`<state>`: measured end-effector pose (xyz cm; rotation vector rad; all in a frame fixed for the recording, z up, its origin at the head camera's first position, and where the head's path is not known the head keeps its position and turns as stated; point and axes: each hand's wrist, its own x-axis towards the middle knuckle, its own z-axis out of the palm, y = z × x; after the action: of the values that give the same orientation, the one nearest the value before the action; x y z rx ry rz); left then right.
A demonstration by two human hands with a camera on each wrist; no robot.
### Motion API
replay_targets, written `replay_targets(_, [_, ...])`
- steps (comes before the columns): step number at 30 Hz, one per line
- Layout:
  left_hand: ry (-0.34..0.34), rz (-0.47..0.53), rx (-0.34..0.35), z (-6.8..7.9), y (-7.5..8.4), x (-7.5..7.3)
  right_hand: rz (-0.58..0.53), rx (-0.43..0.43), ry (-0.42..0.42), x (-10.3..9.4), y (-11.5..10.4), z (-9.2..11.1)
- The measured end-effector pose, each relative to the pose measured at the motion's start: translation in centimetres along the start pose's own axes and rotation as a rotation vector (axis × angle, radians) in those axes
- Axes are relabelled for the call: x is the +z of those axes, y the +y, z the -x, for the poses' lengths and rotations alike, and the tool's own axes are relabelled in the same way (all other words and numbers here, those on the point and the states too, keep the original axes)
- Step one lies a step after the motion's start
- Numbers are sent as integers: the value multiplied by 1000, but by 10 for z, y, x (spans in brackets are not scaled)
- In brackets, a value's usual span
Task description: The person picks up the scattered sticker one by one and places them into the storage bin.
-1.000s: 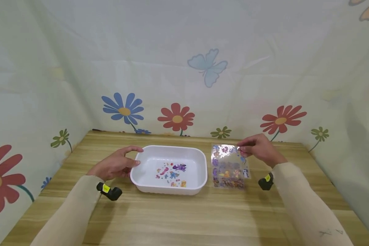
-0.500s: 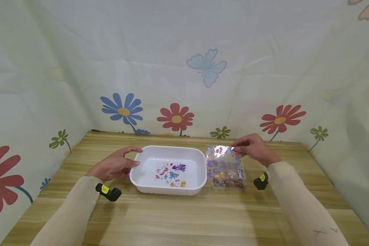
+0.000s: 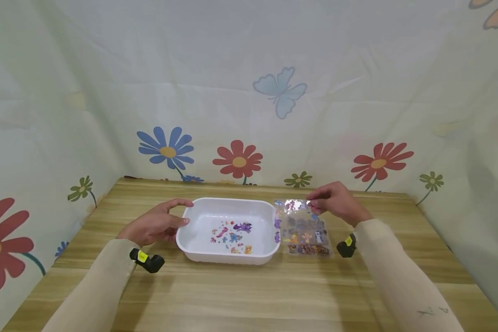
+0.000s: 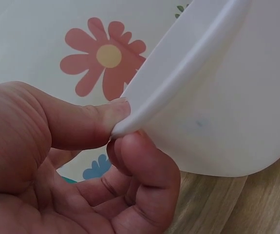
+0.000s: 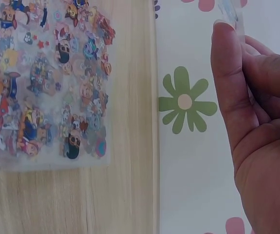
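Note:
My left hand (image 3: 155, 223) pinches the left rim of a white plastic tub (image 3: 228, 258), its thumb on the rim and curled fingers beneath in the left wrist view. Colourful pony stickers on a clear sheet (image 3: 234, 238) lie on the tub's floor. Between thumb and forefinger, my right hand (image 3: 340, 204) holds the upper right corner of a clear sticker sheet (image 3: 293, 237). That sheet's left edge overlaps the tub's right rim in the head view. Below it on the table lies a stack of sticker sheets (image 5: 37, 97), partly hidden by the held one.
Both tub and stack rest on a wood-grain table (image 3: 232, 295). A pale cloth backdrop (image 3: 191, 60) with printed flowers and a butterfly rises behind the table and along its sides. Black wrist cameras (image 3: 147, 260) sit at both cuffs.
The right hand has moved left with the sticker sheet, from over the stack to the tub's right rim. The left hand keeps its hold on the tub.

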<state>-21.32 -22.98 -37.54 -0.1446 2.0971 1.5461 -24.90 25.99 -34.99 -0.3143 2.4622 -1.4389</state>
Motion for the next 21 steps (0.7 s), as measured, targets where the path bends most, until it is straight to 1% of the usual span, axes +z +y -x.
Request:
replay_targets(8, [6,-6,-6,0,3,2,-8,6,-15,2,0,-3])
replay_targets(15, [-3,-6,0,1,2,1,-17,-14,-20,9,-2,-5])
replay_targets(21, [4,-10,-2,2,2,1,-18,-18,-25,14,-3,-9])
